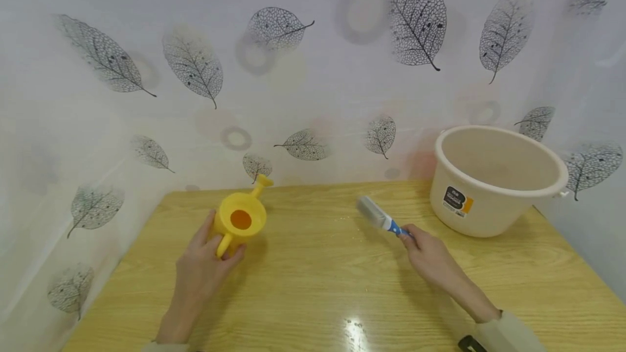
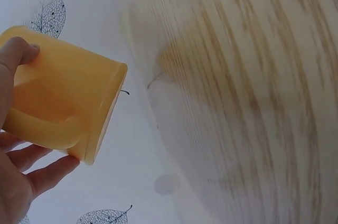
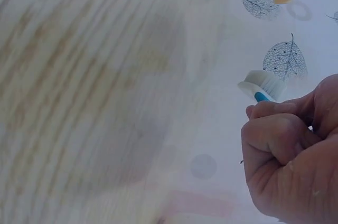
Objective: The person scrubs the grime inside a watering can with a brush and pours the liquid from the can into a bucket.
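Note:
My left hand (image 1: 202, 265) grips a small yellow watering can (image 1: 226, 216) around its body, with thumb and fingers on either side of the handle. The can's open top faces the head camera, and its spout points away toward the wall. In the left wrist view, fingers wrap the body of the watering can (image 2: 68, 76) near its rim. My right hand (image 1: 432, 257) holds a scrubbing brush (image 1: 375, 213) by its blue and white handle, bristle head pointing up and left. Curled fingers hide most of the handle in the right wrist view, where the white brush head (image 3: 264, 84) shows.
A large beige bucket (image 1: 499, 200) with a label stands at the back right of the wooden table (image 1: 313, 276), close to the right hand. Behind the table hangs a white leaf-print sheet (image 1: 313, 91). Small wet spots lie on the tabletop.

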Available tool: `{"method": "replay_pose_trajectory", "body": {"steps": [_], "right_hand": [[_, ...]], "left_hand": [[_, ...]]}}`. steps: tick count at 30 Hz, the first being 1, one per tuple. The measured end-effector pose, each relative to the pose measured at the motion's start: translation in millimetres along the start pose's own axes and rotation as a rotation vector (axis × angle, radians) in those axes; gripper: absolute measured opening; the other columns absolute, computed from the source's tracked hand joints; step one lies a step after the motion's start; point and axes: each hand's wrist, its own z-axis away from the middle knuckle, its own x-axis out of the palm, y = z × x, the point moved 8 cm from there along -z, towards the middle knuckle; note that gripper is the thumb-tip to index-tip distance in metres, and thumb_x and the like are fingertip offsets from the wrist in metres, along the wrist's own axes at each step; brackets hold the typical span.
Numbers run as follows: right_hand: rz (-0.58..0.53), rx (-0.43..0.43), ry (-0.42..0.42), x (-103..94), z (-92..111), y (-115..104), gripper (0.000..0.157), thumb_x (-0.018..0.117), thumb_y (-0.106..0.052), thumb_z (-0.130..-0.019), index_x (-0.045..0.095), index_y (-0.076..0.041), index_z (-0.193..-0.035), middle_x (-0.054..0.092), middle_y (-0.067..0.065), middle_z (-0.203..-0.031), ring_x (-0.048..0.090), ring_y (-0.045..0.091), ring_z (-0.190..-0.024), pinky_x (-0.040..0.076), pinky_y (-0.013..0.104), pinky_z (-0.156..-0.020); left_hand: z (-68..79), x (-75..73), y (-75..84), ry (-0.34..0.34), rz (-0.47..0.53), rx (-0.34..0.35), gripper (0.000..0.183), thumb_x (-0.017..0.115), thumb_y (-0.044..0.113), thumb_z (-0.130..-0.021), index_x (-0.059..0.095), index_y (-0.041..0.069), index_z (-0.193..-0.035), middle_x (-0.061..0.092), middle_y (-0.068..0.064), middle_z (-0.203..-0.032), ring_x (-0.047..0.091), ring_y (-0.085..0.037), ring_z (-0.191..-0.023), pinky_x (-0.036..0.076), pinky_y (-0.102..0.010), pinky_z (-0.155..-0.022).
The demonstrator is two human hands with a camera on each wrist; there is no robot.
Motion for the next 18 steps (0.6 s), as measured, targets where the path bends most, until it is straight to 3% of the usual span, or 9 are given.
{"method": "replay_pose_trajectory", "body": {"steps": [10,18], "right_hand": [[-0.041,-0.040,-0.005,-7.5,11,-17,0.028,0.048,-0.022,-0.108,0.064,-0.006,-0.125,0.046,-0.002,-0.069,0.039,0.008,-0.054,0.036,0.024,-0.044],[-0.094,-0.087,-0.027,-7.4,15,-32,0.025,0.049,-0.025,-0.109,0.064,-0.010,-0.121,0.048,-0.002,-0.072,0.038,0.007,-0.055,0.036,0.024,-0.045]], "left_hand": [[1.3,10.0,9.6,0.010,0.026,0.035,0.040,0.092,0.021,-0.063,0.053,0.011,-0.064,0.065,-0.032,-0.130,0.071,-0.048,-0.096,0.057,-0.044,-0.050],[-2.5,20.1,18.9,-0.011,0.049,0.052,0.040,0.095,0.020,-0.063,0.056,0.011,-0.065,0.064,-0.030,-0.132,0.070,-0.048,-0.104,0.061,-0.045,-0.055]]}}
